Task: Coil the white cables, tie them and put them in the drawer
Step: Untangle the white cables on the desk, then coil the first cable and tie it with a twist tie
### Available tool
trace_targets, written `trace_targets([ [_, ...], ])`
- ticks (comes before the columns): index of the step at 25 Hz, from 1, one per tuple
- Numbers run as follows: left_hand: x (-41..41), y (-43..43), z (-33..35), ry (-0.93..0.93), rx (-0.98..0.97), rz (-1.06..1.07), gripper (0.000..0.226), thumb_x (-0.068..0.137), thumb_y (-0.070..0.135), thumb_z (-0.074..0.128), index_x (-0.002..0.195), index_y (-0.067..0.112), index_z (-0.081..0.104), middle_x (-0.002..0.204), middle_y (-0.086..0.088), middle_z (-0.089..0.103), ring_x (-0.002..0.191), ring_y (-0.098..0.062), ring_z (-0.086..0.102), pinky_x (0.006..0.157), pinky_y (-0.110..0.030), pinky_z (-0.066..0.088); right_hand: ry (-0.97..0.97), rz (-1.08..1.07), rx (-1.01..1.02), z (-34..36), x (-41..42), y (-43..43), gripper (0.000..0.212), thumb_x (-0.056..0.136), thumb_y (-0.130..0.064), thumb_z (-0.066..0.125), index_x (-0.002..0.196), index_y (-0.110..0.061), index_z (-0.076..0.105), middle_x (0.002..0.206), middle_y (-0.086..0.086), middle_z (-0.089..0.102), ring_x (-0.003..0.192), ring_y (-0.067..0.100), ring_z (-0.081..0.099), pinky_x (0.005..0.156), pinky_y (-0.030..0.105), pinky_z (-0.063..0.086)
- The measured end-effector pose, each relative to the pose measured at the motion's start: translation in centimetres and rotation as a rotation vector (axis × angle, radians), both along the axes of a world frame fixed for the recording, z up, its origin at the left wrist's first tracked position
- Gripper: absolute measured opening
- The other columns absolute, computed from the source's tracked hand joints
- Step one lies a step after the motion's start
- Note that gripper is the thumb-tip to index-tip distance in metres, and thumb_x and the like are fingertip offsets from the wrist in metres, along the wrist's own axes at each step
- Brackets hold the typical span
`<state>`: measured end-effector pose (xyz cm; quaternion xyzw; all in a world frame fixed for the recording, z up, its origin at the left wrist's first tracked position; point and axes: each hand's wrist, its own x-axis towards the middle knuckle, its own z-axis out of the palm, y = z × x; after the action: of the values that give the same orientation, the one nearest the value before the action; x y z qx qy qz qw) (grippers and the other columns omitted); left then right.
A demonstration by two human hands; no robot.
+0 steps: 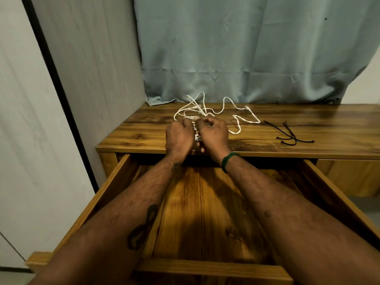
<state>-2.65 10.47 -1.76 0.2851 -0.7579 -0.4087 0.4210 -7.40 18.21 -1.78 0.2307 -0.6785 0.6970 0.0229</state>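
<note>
We have a single head-worn view — looking forward and down from close above the open wooden drawer [205, 212], across the wooden counter [308, 128] toward the pale blue curtain [246, 48] behind it.

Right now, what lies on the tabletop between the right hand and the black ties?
In the head view, loose loops of the white cables lie between the right hand and the black ties; past them, bare wood of the table.
</note>
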Motion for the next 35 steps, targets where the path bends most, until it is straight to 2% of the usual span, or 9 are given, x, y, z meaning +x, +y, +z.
trace_targets([
  [4, 0.8, -0.9, 0.2, -0.161, 0.071, -0.257, 0.04, 0.102, 0.033, 0.045, 0.104, 0.002, 0.07, 0.092, -0.011, 0.071, 0.071, -0.001, 0.071, 0.059, -0.02, 0.056, -0.07, 0.035, 0.02, -0.3, -0.6, 0.6, 0.011, 0.089, -0.021, 0.069, 0.089, -0.01, 0.069, 0.049, 0.001, 0.057, 0.034, 0.019, 0.054, 0.033, 0.019, 0.035],
  [7, 1.3, -1.2, 1.8, -0.233, 0.088, -0.303, 0.037, 0.101, 0.03, 0.049, 0.119, 0.004, 0.068, 0.113, -0.019, 0.072, 0.101, -0.033, 0.071, 0.082, -0.036, 0.058, -0.027, 0.096, 0.003, 0.1, -0.8, 0.9, 0.015, 0.089, -0.029, 0.072, 0.086, -0.015, 0.068, 0.052, -0.002, 0.056, 0.035, 0.018, 0.052, 0.034, 0.019, 0.034],
  [12, 1.7, -0.4, 2.7, -0.148, 0.603, -0.553, 0.04, 0.097, 0.042, 0.052, 0.106, 0.008, 0.071, 0.081, -0.017, 0.074, 0.055, -0.025, 0.07, 0.045, -0.028, 0.056, 0.169, -0.034, 0.016, 0.3, -0.9, 0.5, 0.017, 0.088, -0.028, 0.072, 0.086, -0.011, 0.073, 0.072, 0.004, 0.071, 0.041, 0.0, 0.054, 0.039, 0.015, 0.04],
  [14, 0.8, -0.2, 1.8, -0.122, 0.554, -0.453, 0.037, 0.095, 0.044, 0.054, 0.099, 0.011, 0.069, 0.076, -0.014, 0.074, 0.05, -0.026, 0.068, 0.042, -0.027, 0.053, 0.219, -0.11, 0.031, 0.2, -0.8, 0.5, 0.014, 0.089, -0.023, 0.07, 0.086, -0.01, 0.074, 0.072, 0.004, 0.071, 0.046, -0.005, 0.057, 0.047, 0.01, 0.043],
  [18, -0.5, 0.0, 0.9, 0.003, 0.346, -0.154, 0.038, 0.077, 0.047, 0.059, 0.07, 0.01, 0.068, 0.075, -0.012, 0.075, 0.062, -0.03, 0.072, 0.056, -0.039, 0.06, 0.187, -0.106, 0.059, -0.3, -0.9, 0.3, 0.011, 0.088, -0.02, 0.066, 0.078, -0.017, 0.07, 0.067, 0.001, 0.068, 0.052, 0.015, 0.067, 0.049, 0.03, 0.057],
  [21, -0.8, -0.4, 0.3, 0.015, 0.325, -0.139, 0.04, 0.082, 0.039, 0.066, 0.055, 0.009, 0.063, 0.061, -0.008, 0.069, 0.049, -0.027, 0.066, 0.048, -0.033, 0.052, 0.298, 0.046, 0.338, 0.7, -2.1, 1.5, 0.026, 0.096, -0.035, 0.058, 0.077, -0.02, 0.066, 0.073, 0.0, 0.064, 0.064, 0.019, 0.064, 0.061, 0.03, 0.05],
  [23, -1.3, -0.7, -0.3, 0.006, 0.261, -0.157, 0.043, 0.078, 0.04, 0.065, 0.048, 0.008, 0.062, 0.05, -0.008, 0.062, 0.052, -0.034, 0.068, 0.054, -0.045, 0.058, 0.32, -0.008, 0.492, 2.0, -3.7, 3.0, 0.039, 0.097, -0.048, 0.053, 0.079, -0.017, 0.068, 0.076, 0.002, 0.065, 0.07, 0.021, 0.06, 0.064, 0.03, 0.043],
  [30, -1.9, 0.2, -1.9, -0.018, 0.038, -0.228, 0.048, 0.087, 0.029, 0.066, 0.048, 0.003, 0.056, 0.045, -0.002, 0.049, 0.044, -0.016, 0.044, 0.055, -0.029, 0.038, 0.187, -0.599, 0.918, 2.6, -11.6, 13.8, 0.027, 0.088, -0.012, 0.063, 0.112, -0.002, 0.07, 0.119, 0.022, 0.067, 0.113, 0.04, 0.063, 0.088, 0.037, 0.051],
  [35, -2.3, 0.1, -1.8, -0.022, 0.021, -0.221, 0.043, 0.086, 0.031, 0.065, 0.055, 0.002, 0.06, 0.051, -0.007, 0.054, 0.05, -0.019, 0.047, 0.057, -0.031, 0.041, 0.135, -0.633, 1.103, -0.5, -13.8, 16.9, 0.031, 0.086, -0.014, 0.066, 0.116, -0.005, 0.066, 0.122, 0.018, 0.064, 0.114, 0.04, 0.062, 0.094, 0.043, 0.052],
])
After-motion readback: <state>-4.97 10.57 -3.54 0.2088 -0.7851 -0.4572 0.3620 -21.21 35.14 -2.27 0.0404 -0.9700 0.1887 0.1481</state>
